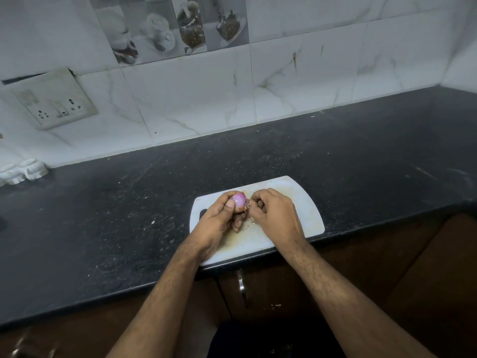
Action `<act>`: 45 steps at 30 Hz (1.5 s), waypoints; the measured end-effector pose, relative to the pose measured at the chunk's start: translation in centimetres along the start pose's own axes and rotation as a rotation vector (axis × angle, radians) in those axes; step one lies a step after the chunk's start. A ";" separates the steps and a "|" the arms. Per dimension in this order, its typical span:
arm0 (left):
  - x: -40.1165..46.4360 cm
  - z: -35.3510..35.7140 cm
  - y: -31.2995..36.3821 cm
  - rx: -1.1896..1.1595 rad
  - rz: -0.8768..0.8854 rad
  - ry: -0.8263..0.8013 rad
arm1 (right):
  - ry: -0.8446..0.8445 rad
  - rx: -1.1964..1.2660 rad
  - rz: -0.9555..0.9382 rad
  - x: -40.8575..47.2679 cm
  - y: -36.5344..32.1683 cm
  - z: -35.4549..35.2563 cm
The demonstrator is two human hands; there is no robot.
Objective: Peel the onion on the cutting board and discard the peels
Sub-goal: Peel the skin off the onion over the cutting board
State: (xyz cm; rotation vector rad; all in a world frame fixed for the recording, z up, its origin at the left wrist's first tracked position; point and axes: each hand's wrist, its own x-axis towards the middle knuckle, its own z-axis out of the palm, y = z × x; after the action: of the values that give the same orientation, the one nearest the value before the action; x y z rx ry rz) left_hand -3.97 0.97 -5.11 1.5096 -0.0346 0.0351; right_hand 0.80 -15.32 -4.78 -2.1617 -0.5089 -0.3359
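Observation:
A small purple onion is held just above the white cutting board. My left hand grips it from the left, fingers curled under it and thumb on its near side. Its upper part shows shiny and bare. My right hand is at the onion's right end and pinches a brownish flap of peel there. Most of the onion's underside is hidden by my fingers.
The board lies at the front edge of a dark speckled countertop and carries yellowish stains. A tiled wall with a socket plate rises behind. A white object sits at the far left. Brown cabinet doors with a metal handle are below the counter.

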 end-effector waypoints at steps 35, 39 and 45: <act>0.1 -0.3 0.1 -0.075 0.002 0.024 | -0.064 0.201 -0.195 0.0 0.5 -0.4; -0.2 -0.5 -0.1 -0.009 0.071 -0.025 | -0.093 0.145 -0.191 0.0 0.5 -0.3; -0.1 -0.5 -0.1 -0.037 0.057 -0.083 | 0.015 0.179 -0.070 0.3 0.5 -0.6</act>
State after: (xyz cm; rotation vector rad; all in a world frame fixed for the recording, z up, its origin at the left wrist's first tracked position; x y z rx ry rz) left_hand -4.08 1.42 -5.20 1.4725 -0.1443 0.0175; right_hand 1.27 -16.05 -4.68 -1.9705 -0.5847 -0.3316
